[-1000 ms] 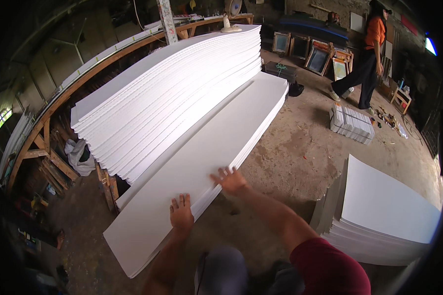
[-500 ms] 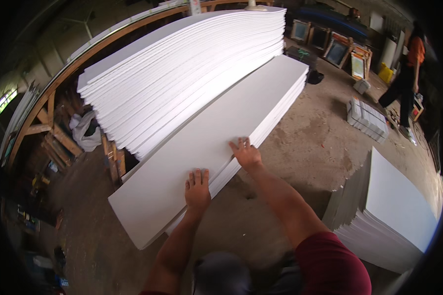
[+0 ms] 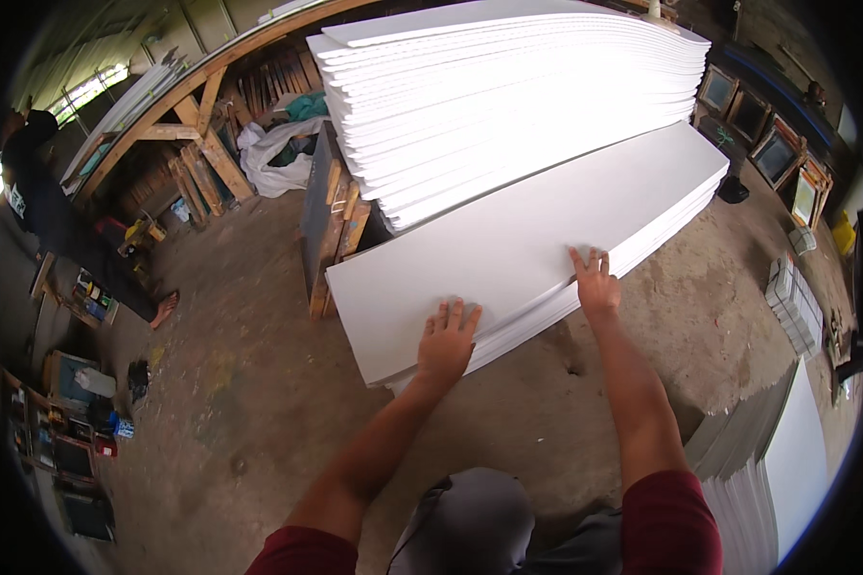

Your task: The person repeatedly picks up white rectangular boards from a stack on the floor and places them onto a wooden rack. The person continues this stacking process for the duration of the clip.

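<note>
A low stack of long white sheets (image 3: 537, 225) lies slantwise before me, its top sheet slightly out of line with those beneath along the near edge. My left hand (image 3: 447, 343) rests on the near edge toward the stack's left end, fingers spread over the top sheet. Farther right, my right hand (image 3: 596, 280) lies on the same edge with its fingertips on the upper surface. Both hands are open and grip nothing. Right behind rises a much taller pile of white sheets (image 3: 518, 91), bent along its length and overexposed on its front.
At lower right stands another sheet stack (image 3: 794, 460). A strapped grey bundle (image 3: 794, 307) sits on the floor at right, with framed screens (image 3: 775, 153) beyond. Wooden boards (image 3: 340, 216) lean by the tall pile's left end. A person in dark clothes (image 3: 58, 201) is at far left.
My view has swung left, so the stacks appear farther right and the person at left has come into sight. Both hands stay on the near edge of the low stack.
</note>
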Action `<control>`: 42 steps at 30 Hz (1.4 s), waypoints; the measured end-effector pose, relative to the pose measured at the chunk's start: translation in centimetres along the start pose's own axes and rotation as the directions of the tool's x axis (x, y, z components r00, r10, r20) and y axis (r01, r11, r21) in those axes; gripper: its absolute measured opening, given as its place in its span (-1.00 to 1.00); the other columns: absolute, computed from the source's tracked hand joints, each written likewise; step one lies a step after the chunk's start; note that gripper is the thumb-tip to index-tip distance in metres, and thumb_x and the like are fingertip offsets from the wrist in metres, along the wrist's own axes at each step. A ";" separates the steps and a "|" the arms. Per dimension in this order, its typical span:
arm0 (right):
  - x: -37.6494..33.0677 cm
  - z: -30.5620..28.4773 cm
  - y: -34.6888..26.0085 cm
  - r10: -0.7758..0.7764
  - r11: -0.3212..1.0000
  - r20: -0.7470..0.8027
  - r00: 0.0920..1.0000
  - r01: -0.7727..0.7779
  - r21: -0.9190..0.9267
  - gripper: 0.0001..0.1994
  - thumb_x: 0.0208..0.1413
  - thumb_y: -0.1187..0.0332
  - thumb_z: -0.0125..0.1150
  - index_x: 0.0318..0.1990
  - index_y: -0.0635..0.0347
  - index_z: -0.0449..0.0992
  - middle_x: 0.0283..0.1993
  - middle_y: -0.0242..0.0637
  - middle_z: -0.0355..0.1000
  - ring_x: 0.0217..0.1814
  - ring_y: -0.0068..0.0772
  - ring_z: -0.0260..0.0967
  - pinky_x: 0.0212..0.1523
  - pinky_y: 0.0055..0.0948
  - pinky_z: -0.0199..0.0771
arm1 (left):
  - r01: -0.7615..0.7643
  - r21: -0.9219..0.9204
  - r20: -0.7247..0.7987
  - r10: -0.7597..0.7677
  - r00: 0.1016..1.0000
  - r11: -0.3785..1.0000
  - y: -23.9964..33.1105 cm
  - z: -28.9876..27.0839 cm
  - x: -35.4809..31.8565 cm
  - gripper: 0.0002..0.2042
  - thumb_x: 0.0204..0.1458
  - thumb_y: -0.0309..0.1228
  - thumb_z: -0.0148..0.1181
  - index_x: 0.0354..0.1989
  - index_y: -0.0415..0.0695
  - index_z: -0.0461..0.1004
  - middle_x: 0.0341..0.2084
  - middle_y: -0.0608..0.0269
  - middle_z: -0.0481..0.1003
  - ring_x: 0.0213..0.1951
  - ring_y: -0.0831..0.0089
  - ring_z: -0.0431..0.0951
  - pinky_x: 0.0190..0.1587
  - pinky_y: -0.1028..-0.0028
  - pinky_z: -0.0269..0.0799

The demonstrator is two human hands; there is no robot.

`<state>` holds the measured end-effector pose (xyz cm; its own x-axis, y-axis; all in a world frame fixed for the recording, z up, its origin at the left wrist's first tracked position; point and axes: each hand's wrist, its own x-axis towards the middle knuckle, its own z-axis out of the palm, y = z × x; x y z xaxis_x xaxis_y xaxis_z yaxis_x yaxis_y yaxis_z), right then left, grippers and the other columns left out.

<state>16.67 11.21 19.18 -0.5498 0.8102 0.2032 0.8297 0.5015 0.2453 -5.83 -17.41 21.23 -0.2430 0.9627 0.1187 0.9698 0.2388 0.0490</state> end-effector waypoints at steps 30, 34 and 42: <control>-1.3 2.9 -4.7 0.306 0.162 0.101 0.947 -0.156 0.974 0.02 0.48 -0.19 0.08 0.69 0.43 -0.26 0.81 0.13 -0.38 0.87 -0.02 -0.47 0.77 -0.17 -0.31 | 0.026 0.054 -0.114 -0.020 0.993 0.998 -4.4 1.0 0.2 -0.26 0.28 0.26 0.17 0.59 0.29 0.30 0.56 0.00 0.27 0.52 -0.26 0.28 0.47 -0.19 0.28; -1.2 1.5 -4.7 0.281 0.048 0.184 0.942 -0.205 0.978 0.03 0.49 -0.16 0.11 0.69 0.43 -0.31 0.81 0.12 -0.42 0.87 -0.06 -0.53 0.78 -0.25 -0.38 | 0.057 0.028 -0.160 -0.052 0.986 0.998 -4.2 1.4 0.0 -0.30 0.30 0.27 0.13 0.56 0.29 0.37 0.56 0.01 0.29 0.52 -0.24 0.28 0.48 -0.18 0.26; -1.4 0.3 0.8 -0.007 0.258 0.315 0.949 -0.303 0.917 0.11 0.40 -0.42 0.02 0.73 0.19 -0.32 0.82 -0.01 -0.41 0.86 -0.02 -0.45 0.78 -0.05 -0.22 | 0.169 0.038 -0.046 -0.167 0.985 0.985 -0.7 0.6 0.4 -0.22 0.35 0.14 0.17 0.63 0.00 0.19 0.61 -0.21 0.08 0.61 -0.32 0.02 0.53 -0.36 0.01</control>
<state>18.14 10.57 18.77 -0.4975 0.8608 -0.1076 0.4695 0.1629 -0.8678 -6.59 -17.13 20.61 -0.4025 0.9023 0.1545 0.9148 0.4028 0.0307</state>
